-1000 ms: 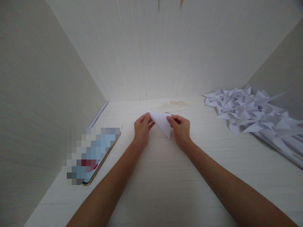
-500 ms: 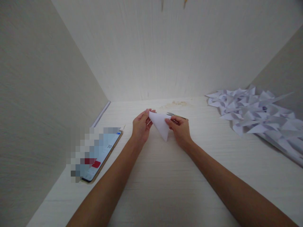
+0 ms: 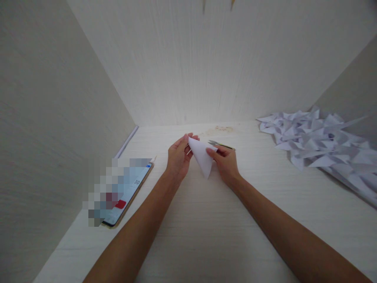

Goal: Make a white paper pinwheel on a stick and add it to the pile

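The head view shows both hands holding one folded paper [image 3: 202, 159] a little above the table [image 3: 206, 228]. The left hand [image 3: 177, 157] pinches the upper left corner of the paper between thumb and fingers. The right hand [image 3: 226, 162] pinches the right edge, fingers narrow. The point of the paper hangs down.

To make the fold well, I think the edges must meet exactly before pressing, and the crease is better pressed flat against the table.

Scissors [image 3: 221, 145] lie just behind the paper. A phone [image 3: 129, 196] lies well left of the paper, and a heap of folded pieces [image 3: 321, 141] well right.
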`<state>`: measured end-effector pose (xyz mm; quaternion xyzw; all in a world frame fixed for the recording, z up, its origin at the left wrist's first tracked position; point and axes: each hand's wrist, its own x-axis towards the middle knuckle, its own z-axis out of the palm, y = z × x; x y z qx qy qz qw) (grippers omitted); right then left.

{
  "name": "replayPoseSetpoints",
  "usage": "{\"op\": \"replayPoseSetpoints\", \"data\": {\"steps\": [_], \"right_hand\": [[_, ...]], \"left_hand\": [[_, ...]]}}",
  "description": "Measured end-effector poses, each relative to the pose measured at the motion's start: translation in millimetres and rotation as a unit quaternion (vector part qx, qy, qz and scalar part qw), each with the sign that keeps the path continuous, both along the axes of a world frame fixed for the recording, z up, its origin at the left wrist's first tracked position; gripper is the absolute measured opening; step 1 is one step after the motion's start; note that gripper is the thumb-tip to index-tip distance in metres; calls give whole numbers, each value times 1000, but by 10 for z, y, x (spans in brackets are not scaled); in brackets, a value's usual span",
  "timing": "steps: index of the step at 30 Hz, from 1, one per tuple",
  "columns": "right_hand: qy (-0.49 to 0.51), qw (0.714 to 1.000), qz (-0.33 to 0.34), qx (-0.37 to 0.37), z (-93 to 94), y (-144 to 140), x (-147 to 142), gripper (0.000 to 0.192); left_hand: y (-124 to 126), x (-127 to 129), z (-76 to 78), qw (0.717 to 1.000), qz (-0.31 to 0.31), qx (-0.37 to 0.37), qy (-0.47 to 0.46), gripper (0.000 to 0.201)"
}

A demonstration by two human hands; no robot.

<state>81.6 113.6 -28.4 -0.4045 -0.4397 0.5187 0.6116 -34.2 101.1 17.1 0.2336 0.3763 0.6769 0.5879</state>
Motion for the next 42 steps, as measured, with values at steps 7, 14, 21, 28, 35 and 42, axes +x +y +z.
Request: {"op": "replayPoseSetpoints", "data": {"steps": [7,14,21,28,35,42], "right_hand": [[68,997,-40,-5,-60,38,19,21],[91,995,-46,-8,-59,49,20,21],[91,993,-75,27,-69,30,11,18],[136,986,-59,74,176,-68,-80,18],[104,991,15,80,326,-191,-156,19],[-103,978,14,180,610,-188,61,6]], "left_hand": [[1,12,2,1000,2,-2,-19,11],[7,-1,-10,999,17,-13,-28,11],[-3,17,12,999,34,-5,-22,11],[-42,28,175,996,53,73,1,9],[-125,-11,332,984,43,140,97,17],[-214,-29,426,968,-20,127,214,17]]}}
